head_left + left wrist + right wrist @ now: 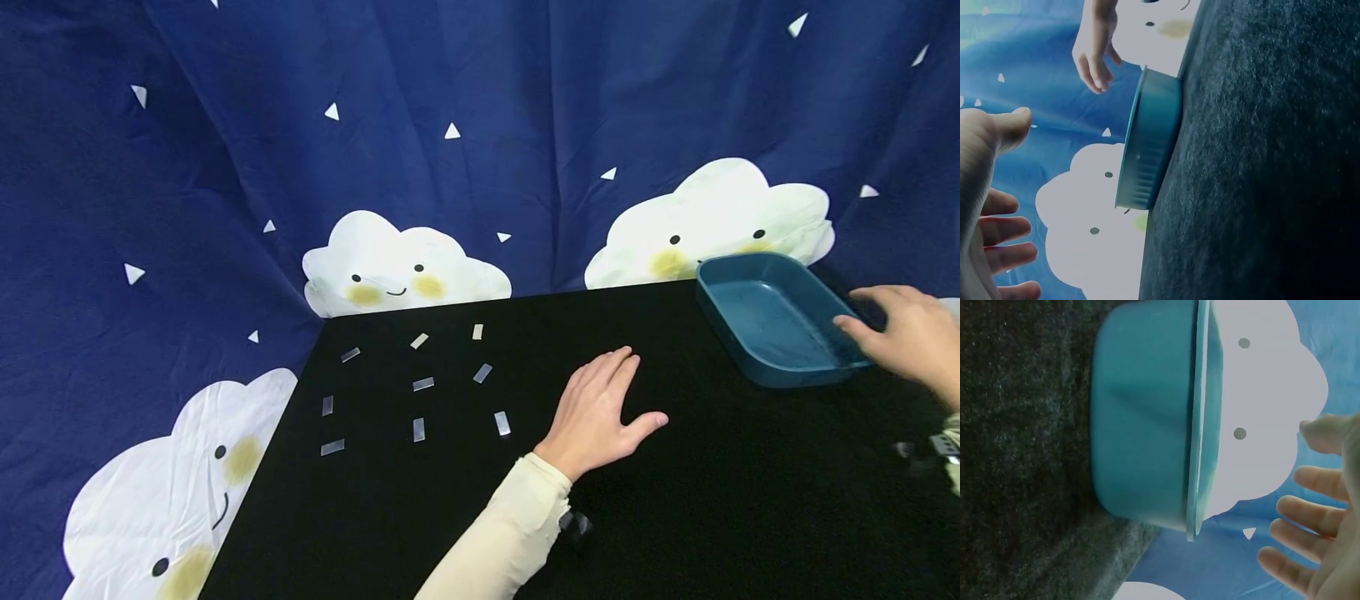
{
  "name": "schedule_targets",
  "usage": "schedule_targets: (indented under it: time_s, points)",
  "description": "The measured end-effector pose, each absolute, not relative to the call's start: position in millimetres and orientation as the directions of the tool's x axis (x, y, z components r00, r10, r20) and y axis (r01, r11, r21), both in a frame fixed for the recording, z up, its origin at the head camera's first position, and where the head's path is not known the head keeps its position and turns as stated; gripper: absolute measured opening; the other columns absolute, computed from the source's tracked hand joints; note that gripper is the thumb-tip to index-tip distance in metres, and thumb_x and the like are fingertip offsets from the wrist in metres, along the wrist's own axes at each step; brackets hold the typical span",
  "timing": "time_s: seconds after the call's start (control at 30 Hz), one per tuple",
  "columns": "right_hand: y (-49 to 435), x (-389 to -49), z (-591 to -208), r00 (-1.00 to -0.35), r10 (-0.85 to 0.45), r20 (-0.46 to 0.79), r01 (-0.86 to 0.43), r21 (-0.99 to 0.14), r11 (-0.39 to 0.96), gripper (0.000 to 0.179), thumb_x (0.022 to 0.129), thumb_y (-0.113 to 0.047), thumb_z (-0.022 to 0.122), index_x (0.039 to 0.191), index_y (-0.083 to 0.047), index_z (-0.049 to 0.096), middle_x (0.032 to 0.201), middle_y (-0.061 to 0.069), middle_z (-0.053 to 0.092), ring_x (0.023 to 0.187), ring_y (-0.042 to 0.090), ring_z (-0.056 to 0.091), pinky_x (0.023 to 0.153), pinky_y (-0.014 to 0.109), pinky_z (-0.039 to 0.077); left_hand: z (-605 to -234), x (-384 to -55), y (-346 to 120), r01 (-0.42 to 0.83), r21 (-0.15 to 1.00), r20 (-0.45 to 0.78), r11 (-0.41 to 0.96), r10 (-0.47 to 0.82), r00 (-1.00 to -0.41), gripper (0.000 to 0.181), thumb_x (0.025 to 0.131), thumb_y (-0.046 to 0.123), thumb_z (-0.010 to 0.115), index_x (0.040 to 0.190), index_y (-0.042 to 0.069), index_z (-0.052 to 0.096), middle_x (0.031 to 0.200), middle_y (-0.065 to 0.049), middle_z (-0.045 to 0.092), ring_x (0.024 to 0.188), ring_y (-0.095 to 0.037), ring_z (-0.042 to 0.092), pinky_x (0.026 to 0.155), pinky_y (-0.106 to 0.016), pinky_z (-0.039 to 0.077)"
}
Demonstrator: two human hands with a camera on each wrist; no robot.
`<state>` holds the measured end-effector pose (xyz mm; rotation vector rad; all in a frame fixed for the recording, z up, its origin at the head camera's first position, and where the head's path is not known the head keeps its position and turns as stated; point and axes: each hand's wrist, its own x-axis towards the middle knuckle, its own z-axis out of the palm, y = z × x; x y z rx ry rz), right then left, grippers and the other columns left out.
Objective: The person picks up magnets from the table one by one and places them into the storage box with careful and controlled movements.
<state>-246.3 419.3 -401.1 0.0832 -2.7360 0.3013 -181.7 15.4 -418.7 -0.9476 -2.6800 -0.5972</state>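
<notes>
Showing in head view alone, nine strips [423, 384]; fingers [1007, 257] of left hand [595, 414], right hand [911, 333] loose and empty

- Facing you, a deep blue curtain [420, 50] hangs in soft vertical folds, darker along the creases.
- Small white triangles [452, 132] are scattered over it.
- You have three large white clouds [393, 267] printed there – one low on your left, two along the table's far edge – with dark eyes and yellow cheeks.
- Before you lies a black tabletop [675, 500]; your wrist views show its fuzzy nap.
- Your left wrist view catches paler light on the cloth's upper corner.
</notes>
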Motion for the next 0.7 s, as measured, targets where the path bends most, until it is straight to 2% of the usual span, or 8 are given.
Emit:
schedule_targets:
  time_s: [0.33, 0.6, 0.67, 0.7]
  points:
    - [433, -255, -402, -0.95, 0.047, 0.309, -0.031, -0.242, 0.97, 0.042, 0.093, -0.013, 0.055, 0.119, 0.018, 0.046, 0.118, 0.047, 0.042, 0.111, 0.064, 0.041, 0.101, 0.073, 0.031, -419, -181, 22, 0.647, 0.337, 0.328, 0.684, 0.559, -0.761, 0.072, 0.096, 0.061, 0.047, 0.154, 0.021, 0.033, 0.164, 0.001, 0.029, 0.149, -0.014, 0.033, 0.12, -0.037, 0.033]
    - [450, -262, -414, -0.957, 0.11, 0.268, 0.017, -0.328, 0.945, 0.042, 0.095, -0.015, 0.051, 0.116, 0.021, 0.046, 0.116, 0.047, 0.044, 0.105, 0.064, 0.045, 0.093, 0.071, 0.036, -422, -180, 23, 0.651, 0.326, 0.327, 0.685, 0.565, -0.758, 0.073, 0.096, 0.061, 0.047, 0.154, 0.021, 0.032, 0.164, 0.001, 0.029, 0.149, -0.014, 0.033, 0.119, -0.037, 0.033]
    - [453, -263, -416, -0.959, 0.134, 0.249, 0.039, -0.354, 0.934, 0.042, 0.095, -0.013, 0.05, 0.116, 0.023, 0.045, 0.114, 0.048, 0.044, 0.103, 0.063, 0.047, 0.089, 0.069, 0.039, -422, -180, 24, 0.652, 0.319, 0.33, 0.688, 0.564, -0.757, 0.073, 0.096, 0.062, 0.047, 0.154, 0.02, 0.033, 0.164, 0.0, 0.029, 0.149, -0.014, 0.034, 0.119, -0.037, 0.033]
    - [456, -265, -419, -0.958, 0.149, 0.247, 0.049, -0.371, 0.927, 0.041, 0.094, -0.012, 0.05, 0.115, 0.023, 0.045, 0.113, 0.048, 0.045, 0.099, 0.061, 0.049, 0.083, 0.064, 0.045, -422, -180, 24, 0.652, 0.316, 0.33, 0.689, 0.564, -0.757, 0.073, 0.096, 0.062, 0.047, 0.154, 0.02, 0.033, 0.163, 0.0, 0.03, 0.149, -0.015, 0.034, 0.119, -0.037, 0.033]
